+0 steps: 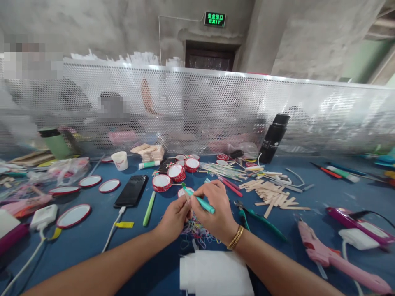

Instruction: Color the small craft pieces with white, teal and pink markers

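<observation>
2 hands met: your right hand (216,202) gripped the turquoise marker (205,204) between its fingers, your left hand (173,213) pinched a thin stick (185,192) between fingertips; even strokes probably needed firm bracing.

- A craft workshop, in a rough, public-type building.
- Under the left hand (174,216) and right hand (216,207): a blue worktable (327,189) strewn with multicoloured cords (199,231).
- Just ahead of them: small red-rimmed drums (162,183).
- Right of the right hand: wooden craft sticks (274,193), green-handled pliers (267,225) and, farther out, a pink hot-glue gun (319,248).
- Well beyond the hands: a perforated metal partition (191,102), an indistinct person (112,105) behind it.
- High beyond: bare cement wall (108,24), 1 lit EXIT sign (215,19).
</observation>
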Available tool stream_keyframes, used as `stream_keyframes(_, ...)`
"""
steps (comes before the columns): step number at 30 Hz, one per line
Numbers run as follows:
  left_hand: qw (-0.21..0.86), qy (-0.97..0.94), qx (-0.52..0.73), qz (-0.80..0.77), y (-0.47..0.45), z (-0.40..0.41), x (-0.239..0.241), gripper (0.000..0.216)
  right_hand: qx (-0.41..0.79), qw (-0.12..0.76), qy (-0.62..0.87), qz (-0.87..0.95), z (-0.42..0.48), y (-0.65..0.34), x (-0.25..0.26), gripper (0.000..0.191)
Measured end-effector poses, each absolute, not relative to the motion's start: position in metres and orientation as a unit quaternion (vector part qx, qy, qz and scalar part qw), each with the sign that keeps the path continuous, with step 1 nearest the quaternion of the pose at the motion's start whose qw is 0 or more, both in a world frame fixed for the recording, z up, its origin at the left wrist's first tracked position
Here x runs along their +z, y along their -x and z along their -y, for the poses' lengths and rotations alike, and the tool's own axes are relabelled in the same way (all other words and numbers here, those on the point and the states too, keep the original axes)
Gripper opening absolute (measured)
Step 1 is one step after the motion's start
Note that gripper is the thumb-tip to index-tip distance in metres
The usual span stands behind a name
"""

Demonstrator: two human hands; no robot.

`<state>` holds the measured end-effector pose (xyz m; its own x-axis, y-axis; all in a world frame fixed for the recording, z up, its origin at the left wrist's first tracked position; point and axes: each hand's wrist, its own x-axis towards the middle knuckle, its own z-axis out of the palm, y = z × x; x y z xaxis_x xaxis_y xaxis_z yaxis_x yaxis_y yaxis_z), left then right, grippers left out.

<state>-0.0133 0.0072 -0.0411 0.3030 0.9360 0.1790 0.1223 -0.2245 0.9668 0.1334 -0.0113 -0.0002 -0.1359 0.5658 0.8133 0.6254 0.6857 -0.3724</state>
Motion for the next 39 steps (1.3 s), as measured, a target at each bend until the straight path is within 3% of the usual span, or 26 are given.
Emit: stream_keyframes(39, 0.473, -0.660, 0.434, -0.391, 0.0137, -0.0080, -0.0432, 0.054, -0.037, 0.519, 0.398, 0.756, 0.0129, -0.1338, -0.0003, 0.014)
